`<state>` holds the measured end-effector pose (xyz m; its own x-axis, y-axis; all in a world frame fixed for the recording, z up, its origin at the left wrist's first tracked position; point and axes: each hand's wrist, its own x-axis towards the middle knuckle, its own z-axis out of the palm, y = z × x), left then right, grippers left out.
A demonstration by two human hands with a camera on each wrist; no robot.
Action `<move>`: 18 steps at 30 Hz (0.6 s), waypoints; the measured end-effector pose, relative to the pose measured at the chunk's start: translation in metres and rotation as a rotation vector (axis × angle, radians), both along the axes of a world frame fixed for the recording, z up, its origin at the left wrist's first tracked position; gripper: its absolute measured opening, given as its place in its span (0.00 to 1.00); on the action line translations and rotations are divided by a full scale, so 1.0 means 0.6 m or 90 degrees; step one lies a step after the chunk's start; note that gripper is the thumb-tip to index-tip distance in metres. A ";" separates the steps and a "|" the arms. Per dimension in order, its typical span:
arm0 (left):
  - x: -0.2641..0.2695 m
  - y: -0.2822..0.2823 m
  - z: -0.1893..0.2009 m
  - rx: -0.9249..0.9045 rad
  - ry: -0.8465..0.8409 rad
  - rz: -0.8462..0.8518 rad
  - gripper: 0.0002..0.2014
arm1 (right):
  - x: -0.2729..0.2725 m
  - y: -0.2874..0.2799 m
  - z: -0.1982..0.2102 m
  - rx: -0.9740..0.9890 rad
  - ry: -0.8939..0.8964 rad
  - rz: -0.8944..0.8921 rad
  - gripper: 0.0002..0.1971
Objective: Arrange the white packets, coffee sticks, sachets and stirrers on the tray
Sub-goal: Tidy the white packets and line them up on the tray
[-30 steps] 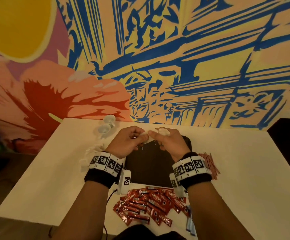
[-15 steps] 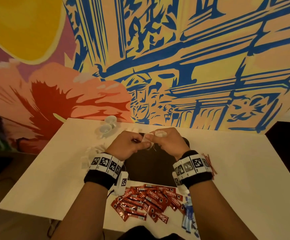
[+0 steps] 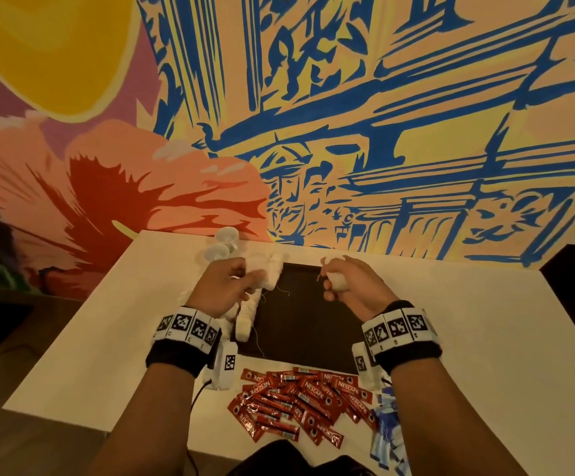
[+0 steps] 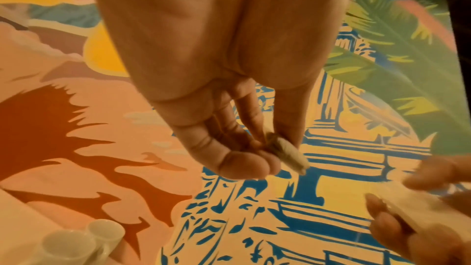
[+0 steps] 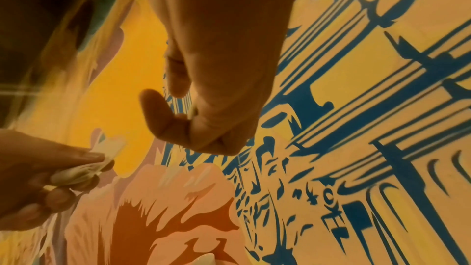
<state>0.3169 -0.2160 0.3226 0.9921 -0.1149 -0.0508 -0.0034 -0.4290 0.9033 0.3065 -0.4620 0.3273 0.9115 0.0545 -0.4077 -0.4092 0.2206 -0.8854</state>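
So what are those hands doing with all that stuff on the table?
A person is sorting drink supplies onto a dark tray. The left hand holds a string of white packets over the tray's left edge, and the right hand grips another packet. Red coffee sticks lie heaped on the table in front of the tray.

White table [image 3: 114, 324]: tray [image 3: 299, 324], coffee sticks [image 3: 299, 403], cups [image 3: 222, 243].

- A café or hotel-style refreshment corner: a white table [image 3: 485, 338] set against a bold painted mural [image 3: 347, 115] of blue buildings, a sun and a red flower.
- Small white cups [image 3: 222, 243], a dark tray [image 3: 306, 331] and branded coffee sticks [image 3: 299, 400].
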 end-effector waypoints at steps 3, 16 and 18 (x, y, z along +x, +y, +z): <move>0.022 0.028 -0.013 -0.009 0.009 0.054 0.09 | 0.003 0.005 -0.010 0.065 0.019 0.003 0.10; 0.140 0.096 -0.095 0.046 0.143 0.089 0.09 | 0.044 0.024 -0.062 0.046 0.055 -0.022 0.16; 0.159 0.101 -0.112 0.077 0.156 0.068 0.06 | 0.055 0.032 -0.070 0.092 0.086 -0.055 0.15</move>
<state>0.4121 -0.1554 0.2556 0.9546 0.0116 -0.2976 0.2600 -0.5198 0.8138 0.3394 -0.4431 0.2852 0.8527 0.0453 -0.5204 -0.4964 0.3806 -0.7802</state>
